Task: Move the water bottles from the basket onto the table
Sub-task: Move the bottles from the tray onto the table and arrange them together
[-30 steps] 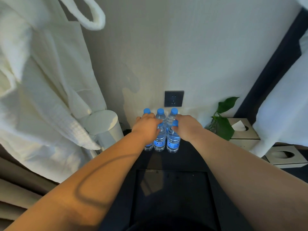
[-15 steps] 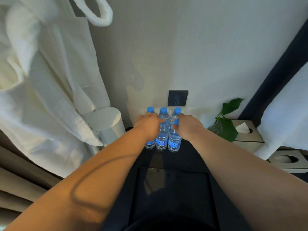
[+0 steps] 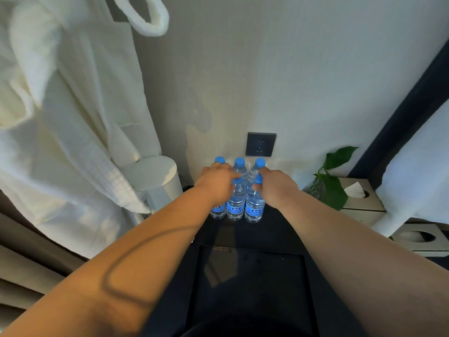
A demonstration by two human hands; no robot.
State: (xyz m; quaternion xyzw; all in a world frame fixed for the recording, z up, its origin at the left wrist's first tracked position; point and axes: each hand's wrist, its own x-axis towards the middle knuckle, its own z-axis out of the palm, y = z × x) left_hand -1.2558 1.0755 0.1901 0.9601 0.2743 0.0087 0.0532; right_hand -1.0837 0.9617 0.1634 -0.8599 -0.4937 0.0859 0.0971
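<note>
While flanked (kettle [image 3: 155, 176], plant [image 3: 332, 183]), bottles [image 3: 243, 200].

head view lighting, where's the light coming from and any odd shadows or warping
Head view: warm light falls on the left forearm, which carries a loop-shaped shadow, probably cast by the robe loop; the left hand and right hand are sharp over the water bottles; wide-angle distortion tilts the wall and dark curtain edge.

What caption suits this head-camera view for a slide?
Both hands, left hand and right hand, rest on blue-capped water bottles standing below a wall socket.
</note>
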